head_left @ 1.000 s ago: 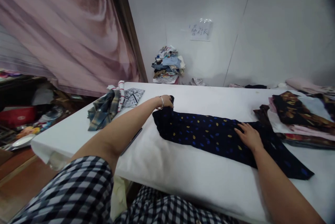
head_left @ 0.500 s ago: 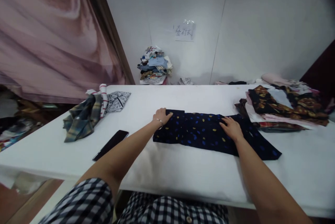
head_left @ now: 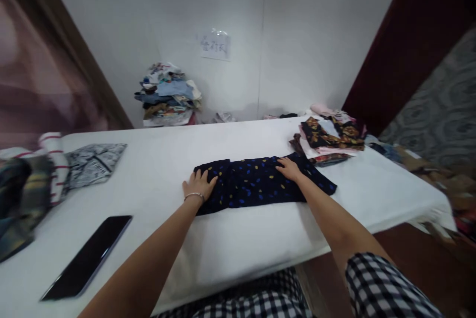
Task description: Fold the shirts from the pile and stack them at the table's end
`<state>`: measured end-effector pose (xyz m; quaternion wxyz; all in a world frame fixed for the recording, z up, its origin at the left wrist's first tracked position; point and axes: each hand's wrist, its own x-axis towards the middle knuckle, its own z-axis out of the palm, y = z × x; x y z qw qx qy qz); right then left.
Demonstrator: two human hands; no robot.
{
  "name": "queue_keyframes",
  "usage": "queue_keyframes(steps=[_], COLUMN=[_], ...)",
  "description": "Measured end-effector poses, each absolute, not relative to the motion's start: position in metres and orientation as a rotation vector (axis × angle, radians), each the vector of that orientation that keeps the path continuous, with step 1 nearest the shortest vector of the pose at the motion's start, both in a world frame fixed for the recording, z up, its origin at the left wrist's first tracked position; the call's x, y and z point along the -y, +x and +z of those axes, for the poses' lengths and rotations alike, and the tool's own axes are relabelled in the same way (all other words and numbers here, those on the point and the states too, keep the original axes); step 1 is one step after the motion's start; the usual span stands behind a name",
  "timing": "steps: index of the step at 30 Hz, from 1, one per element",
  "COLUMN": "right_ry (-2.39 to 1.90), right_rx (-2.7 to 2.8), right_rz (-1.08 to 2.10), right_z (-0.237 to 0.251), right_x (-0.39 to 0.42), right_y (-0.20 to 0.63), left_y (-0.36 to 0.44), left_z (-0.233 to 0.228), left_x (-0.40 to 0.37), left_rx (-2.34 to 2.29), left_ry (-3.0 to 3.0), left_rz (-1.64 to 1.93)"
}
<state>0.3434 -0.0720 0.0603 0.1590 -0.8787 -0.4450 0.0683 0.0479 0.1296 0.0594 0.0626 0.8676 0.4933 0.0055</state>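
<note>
A dark navy garment [head_left: 253,184] dotted with blue and yellow lies folded into a long strip on the white table [head_left: 238,243]. My left hand [head_left: 198,184] rests flat on its left end, fingers spread, a thin bracelet at the wrist. My right hand [head_left: 289,168] presses flat on the garment toward its right end. Neither hand grips the cloth.
A stack of folded patterned clothes [head_left: 327,139] sits at the table's right end. A black phone [head_left: 87,256] lies near the front left. Plaid and striped garments [head_left: 33,179] and a grey printed cloth [head_left: 92,161] lie at the left. A clothes heap [head_left: 167,95] stands by the wall.
The view swung to the right. My left hand folded the garment's left end inward and now lies flat on it. The strip looks shorter than a second ago.
</note>
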Motion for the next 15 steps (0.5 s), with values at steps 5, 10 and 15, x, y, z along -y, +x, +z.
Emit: queue_keyframes(steps=[5,10,15], right_ry=[-2.366,-1.906,-2.159], right_rx=[1.453,1.880,1.786], right_rz=[0.122,0.042,0.293], right_z=[0.101,0.099,0.067], right_x=[0.034,-0.013,-0.009], right_y=[0.259,0.152,0.162], left_y=[0.049,0.045,0.046], left_z=[0.059,0.054,0.051], left_x=[-0.131,-0.136,-0.137], left_rx=[-1.483,-1.431,-1.441], left_ry=[2.660,2.686,2.634], left_rz=[0.034,0.049,0.124])
